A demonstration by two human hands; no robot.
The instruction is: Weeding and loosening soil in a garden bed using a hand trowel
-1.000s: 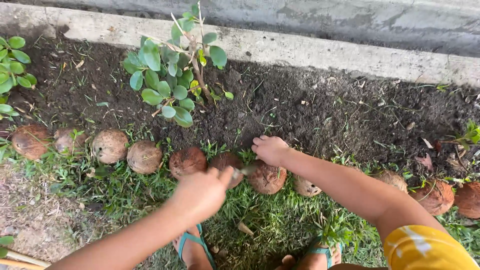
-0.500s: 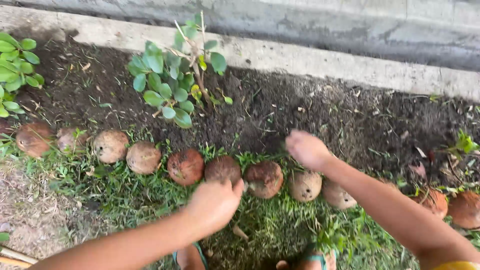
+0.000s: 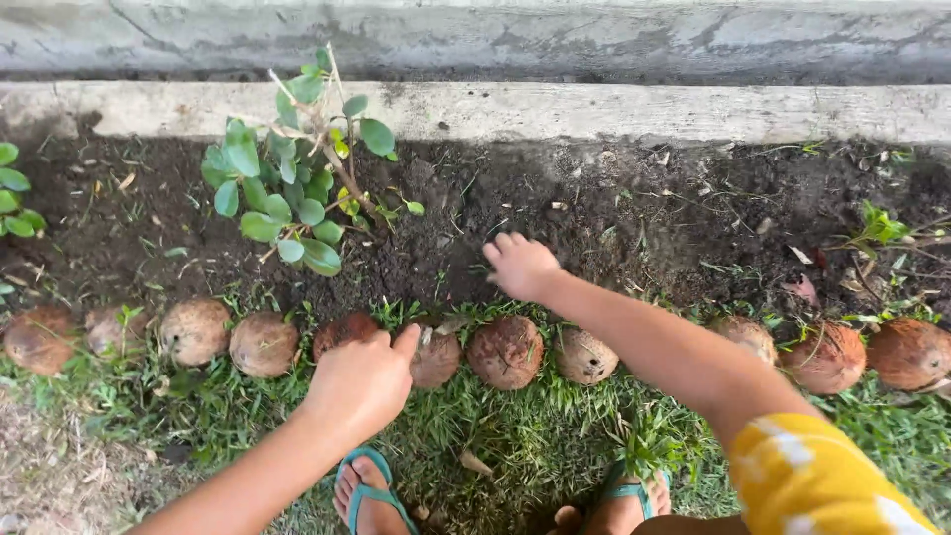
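A row of brown coconut husks lies where the grass meets the dark soil [image 3: 634, 218]. My left hand [image 3: 362, 381] is closed in a fist. Its thumb points up against one husk [image 3: 438, 359], and the pale tip of a small tool shows beside the thumb. It partly covers a reddish husk [image 3: 342, 332]. My right hand [image 3: 520, 266] rests palm down on the soil with fingers apart and holds nothing. It is just behind two more husks [image 3: 505, 352] [image 3: 584, 355].
A small leafy shrub [image 3: 287, 188] grows in the soil left of my right hand. A concrete curb [image 3: 594, 109] runs along the back. More husks [image 3: 193, 332] [image 3: 827, 359] continue both ways. My feet in teal sandals [image 3: 367, 490] stand on the grass.
My right hand lifted off a husk, swung right, then came back down flat onto the soil. My left fist moved left along the row, from one husk to its neighbour.
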